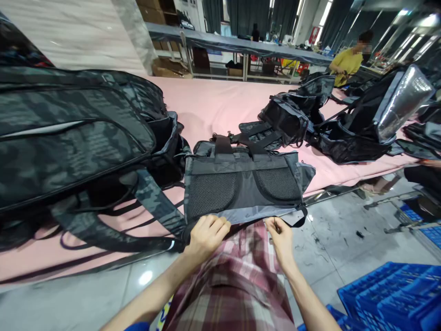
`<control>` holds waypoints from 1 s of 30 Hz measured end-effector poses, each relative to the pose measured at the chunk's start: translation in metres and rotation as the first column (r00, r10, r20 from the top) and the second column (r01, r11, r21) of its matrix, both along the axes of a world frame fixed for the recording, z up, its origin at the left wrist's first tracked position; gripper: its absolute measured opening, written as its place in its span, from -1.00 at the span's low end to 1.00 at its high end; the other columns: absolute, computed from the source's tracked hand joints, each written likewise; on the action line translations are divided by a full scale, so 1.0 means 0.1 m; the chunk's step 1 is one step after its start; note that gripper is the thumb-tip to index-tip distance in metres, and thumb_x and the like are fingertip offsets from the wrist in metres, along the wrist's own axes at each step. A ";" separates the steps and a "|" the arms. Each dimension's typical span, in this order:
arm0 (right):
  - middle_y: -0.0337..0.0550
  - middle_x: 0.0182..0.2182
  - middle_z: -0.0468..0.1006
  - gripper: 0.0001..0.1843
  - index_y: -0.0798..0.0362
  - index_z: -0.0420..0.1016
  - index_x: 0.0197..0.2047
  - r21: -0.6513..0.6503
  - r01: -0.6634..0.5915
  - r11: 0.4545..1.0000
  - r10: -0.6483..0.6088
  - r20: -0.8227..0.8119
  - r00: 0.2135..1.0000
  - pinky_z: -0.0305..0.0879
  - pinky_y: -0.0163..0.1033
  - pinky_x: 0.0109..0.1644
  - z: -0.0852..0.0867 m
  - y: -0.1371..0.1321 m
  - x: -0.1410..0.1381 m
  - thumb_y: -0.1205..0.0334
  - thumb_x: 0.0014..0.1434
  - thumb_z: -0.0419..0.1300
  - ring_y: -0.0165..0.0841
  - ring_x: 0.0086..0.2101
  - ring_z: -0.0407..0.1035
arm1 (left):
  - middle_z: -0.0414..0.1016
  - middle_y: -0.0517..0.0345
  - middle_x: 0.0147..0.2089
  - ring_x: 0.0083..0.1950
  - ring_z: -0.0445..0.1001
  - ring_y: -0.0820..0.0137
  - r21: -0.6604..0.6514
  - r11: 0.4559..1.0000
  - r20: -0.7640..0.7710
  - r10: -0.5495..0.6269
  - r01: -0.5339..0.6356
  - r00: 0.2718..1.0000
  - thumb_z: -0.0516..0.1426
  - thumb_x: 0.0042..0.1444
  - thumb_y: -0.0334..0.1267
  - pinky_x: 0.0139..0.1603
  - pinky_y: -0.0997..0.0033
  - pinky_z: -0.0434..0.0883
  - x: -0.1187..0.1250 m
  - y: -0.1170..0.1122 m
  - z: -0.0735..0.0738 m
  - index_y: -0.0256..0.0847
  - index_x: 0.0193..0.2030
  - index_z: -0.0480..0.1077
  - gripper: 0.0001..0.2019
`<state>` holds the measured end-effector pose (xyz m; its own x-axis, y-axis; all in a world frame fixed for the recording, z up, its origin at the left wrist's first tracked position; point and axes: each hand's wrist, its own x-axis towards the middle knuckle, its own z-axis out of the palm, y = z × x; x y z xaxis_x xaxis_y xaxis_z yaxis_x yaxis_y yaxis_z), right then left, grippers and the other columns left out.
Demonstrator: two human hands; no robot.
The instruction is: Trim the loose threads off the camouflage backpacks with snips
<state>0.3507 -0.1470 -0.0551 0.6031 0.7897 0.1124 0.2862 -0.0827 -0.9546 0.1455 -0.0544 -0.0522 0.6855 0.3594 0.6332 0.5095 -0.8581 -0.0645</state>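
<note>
A dark camouflage backpack (246, 184) lies at the table's near edge with its mesh back panel facing up. Its lower edge hangs toward my lap, showing a grey lining and a black strip. My left hand (208, 232) is closed over that lower edge near the left corner. My right hand (279, 236) pinches the same edge further right, next to a black strap loop (303, 217). A small dark object shows between the right fingers, too small to name. The fingers hide parts of the edge they hold.
A large camouflage bag (69, 138) with a shoulder strap (103, 230) fills the left of the pink-covered table (213, 103). More backpacks (358, 119) lie to the right, one with a silver lining. Blue crates (392, 294) stand at lower right. A person in yellow (347, 62) stands farther back.
</note>
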 end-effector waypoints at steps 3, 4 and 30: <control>-0.38 -0.69 0.10 -0.62 0.06 0.17 -0.62 -0.116 -0.017 0.993 -0.022 -0.331 0.943 -0.03 -0.39 -0.61 -0.05 0.07 -0.19 0.00 -0.02 0.20 -0.52 -0.64 -0.01 | 0.47 0.14 -0.35 -0.36 0.32 0.40 -0.032 0.999 -0.036 -0.005 0.004 0.999 -0.01 0.14 -0.46 -0.38 0.34 0.17 -0.03 -0.05 -0.02 -0.19 -0.32 0.36 -0.84; -0.40 -0.70 0.06 -0.59 0.05 0.14 -0.63 -0.119 -0.014 0.993 -0.034 -0.390 0.920 -0.07 -0.40 -0.62 -0.05 0.08 -0.21 -0.02 -0.06 0.23 -0.54 -0.64 -0.05 | 0.47 0.14 -0.35 -0.35 0.31 0.39 -0.047 0.999 -0.042 -0.009 0.007 0.999 0.01 0.14 -0.45 -0.38 0.34 0.17 -0.03 -0.07 0.00 -0.20 -0.33 0.36 -0.86; -0.36 -0.69 0.20 -0.64 0.08 0.22 -0.66 -0.130 -0.090 0.987 0.060 -0.218 0.974 0.05 -0.36 -0.53 -0.01 0.07 -0.10 0.03 -0.07 0.20 -0.50 -0.61 0.07 | 0.36 0.02 -0.27 -0.25 0.36 0.25 -0.401 0.910 -0.606 -0.175 -0.107 0.776 -0.03 0.10 -0.54 -0.47 0.42 0.22 0.62 -0.10 0.76 -0.31 -0.28 0.30 -0.86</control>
<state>0.3412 -0.1404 -0.0563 0.5396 0.8325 -0.1254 0.0881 -0.2040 -0.9750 0.2079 -0.0642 0.0234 0.8870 0.4447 -0.1241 0.4471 -0.8944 -0.0093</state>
